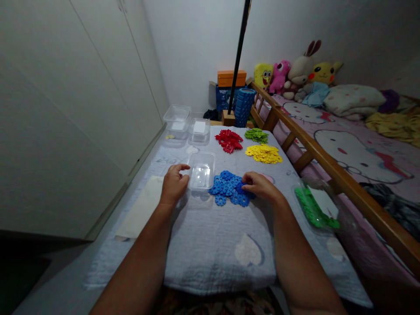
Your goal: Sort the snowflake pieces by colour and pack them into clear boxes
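My right hand [260, 184] is pinched on a blue notched plastic disc [240, 188] at the right side of a loose heap of blue flower-shaped discs [226, 186]. Its fingertips partly cover that disc. At the left edge of a clear plastic container [201, 177] is my left hand [175, 183]. Its thumb and index finger are curved and apart, with their tips at the container's rim and nothing seen between them. The container stands just left of the blue heap, and I see no discs inside.
Farther back lie red [229, 141], yellow [264, 154] and light green discs [256, 135] in heaps. Two clear containers [177, 114] stand at the back left. A clear box with green pieces [315, 208] sits right, beside the wooden bed rail [315, 151]. Pale paper [141, 208] lies left.
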Available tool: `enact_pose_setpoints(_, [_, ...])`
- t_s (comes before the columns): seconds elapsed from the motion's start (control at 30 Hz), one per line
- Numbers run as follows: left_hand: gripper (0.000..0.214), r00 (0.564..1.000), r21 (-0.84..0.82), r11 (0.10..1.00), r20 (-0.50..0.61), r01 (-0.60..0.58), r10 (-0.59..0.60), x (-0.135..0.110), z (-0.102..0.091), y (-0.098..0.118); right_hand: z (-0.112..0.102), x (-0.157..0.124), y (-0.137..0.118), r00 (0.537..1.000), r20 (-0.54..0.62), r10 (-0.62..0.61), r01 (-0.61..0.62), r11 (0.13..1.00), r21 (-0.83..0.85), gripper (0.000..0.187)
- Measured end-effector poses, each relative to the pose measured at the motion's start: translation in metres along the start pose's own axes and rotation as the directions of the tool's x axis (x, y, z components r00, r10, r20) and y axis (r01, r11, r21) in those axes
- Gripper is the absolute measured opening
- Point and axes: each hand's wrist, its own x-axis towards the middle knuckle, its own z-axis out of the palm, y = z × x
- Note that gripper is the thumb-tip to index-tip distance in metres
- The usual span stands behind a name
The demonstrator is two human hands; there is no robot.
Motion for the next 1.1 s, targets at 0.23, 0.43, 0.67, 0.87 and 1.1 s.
enact_pose_setpoints(0.23, [0.041, 0.998, -0.059, 0.997, 0.04, 0.057, -0.055, 0.004, 0.0, -0.008, -0.005, -0.002, -0.007, 0.999, 0.003, 0.044, -0.044, 0.992, 0.117, 0.009])
enact_pose_setpoints(0.43, [0.037, 0.989, -0.12, 0.989, 0.128, 0.087, -0.071, 0.003, -0.009, -0.003, -0.008, -0.002, -0.015, 1.0, -0.024, 0.01, 0.0, 0.922, 0.386, 0.018])
enact_pose_setpoints(0.67, [0.046, 0.975, -0.18, 0.974, 0.197, 0.135, -0.099, 0.002, -0.015, -0.002, 0.026, 0.005, -0.049, 0.959, -0.282, -0.025, 0.168, 0.853, 0.494, 0.024])
enact_pose_setpoints(0.87, [0.058, 0.976, -0.228, 0.958, 0.168, 0.175, -0.138, 0.003, -0.01, -0.005, 0.065, 0.001, -0.094, 0.933, -0.257, -0.253, 0.323, 0.903, 0.283, 0.005])
enact_pose_setpoints(1.1, [0.056, 0.965, -0.265, 0.944, 0.221, 0.197, -0.14, 0.002, -0.007, -0.006, 0.088, -0.001, -0.11, 0.925, -0.083, -0.37, 0.363, 0.927, -0.091, 0.014])
